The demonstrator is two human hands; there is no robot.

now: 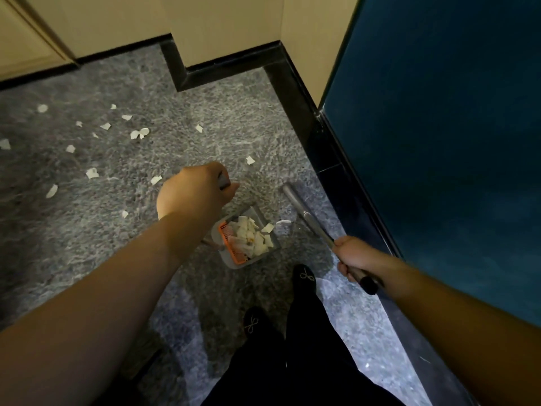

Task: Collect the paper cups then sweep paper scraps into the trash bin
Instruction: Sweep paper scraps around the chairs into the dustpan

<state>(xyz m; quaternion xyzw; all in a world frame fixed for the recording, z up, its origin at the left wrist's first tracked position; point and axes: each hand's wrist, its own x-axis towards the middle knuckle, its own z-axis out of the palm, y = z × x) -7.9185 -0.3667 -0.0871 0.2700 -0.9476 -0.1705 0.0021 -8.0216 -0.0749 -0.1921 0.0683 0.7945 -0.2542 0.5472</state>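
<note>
left hand (194,194) at frame centre, fist curled round dustpan handle (224,181); dustpan (248,259) below it on floor (205,118), heaped with paper scraps (253,234); right hand (355,257) lower right grips broom pole (304,213); more loose scraps (92,172) strewn across left of frame
</note>
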